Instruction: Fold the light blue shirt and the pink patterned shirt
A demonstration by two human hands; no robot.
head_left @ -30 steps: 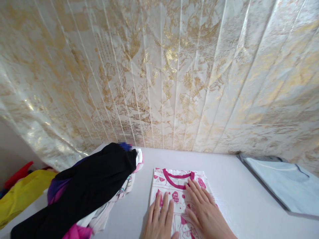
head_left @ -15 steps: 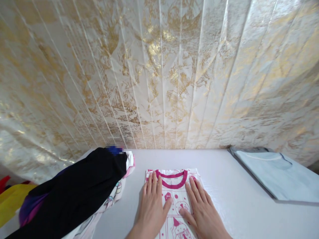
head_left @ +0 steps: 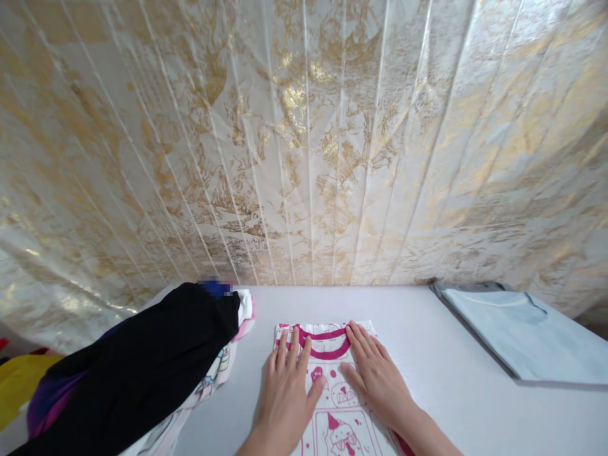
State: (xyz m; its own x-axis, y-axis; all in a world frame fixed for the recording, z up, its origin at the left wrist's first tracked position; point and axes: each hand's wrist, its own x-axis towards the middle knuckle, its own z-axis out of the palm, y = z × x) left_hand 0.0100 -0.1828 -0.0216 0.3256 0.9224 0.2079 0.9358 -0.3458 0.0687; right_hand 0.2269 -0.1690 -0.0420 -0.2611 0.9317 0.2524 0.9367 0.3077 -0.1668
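Observation:
A folded white T-shirt (head_left: 339, 421) with pink cartoon prints and a pink collar lies on the white table (head_left: 418, 329) in front of me. My left hand (head_left: 287, 392) rests flat on its left half, fingers stretched toward the collar. My right hand (head_left: 375, 373) lies flat on its right half, fingertips at the collar's right end. Both hands are open and hold nothing.
A heap of unfolded clothes, topped by a black garment (head_left: 142, 367), sits at the left, with yellow cloth (head_left: 19, 386) beyond it. A folded pale-blue shirt (head_left: 532, 335) on a grey one lies at the right. A gold-and-white curtain (head_left: 304, 145) hangs behind the table.
Both hands slid up the folded shirt toward its collar, the right one reaching the collar's edge. The view shifted slightly.

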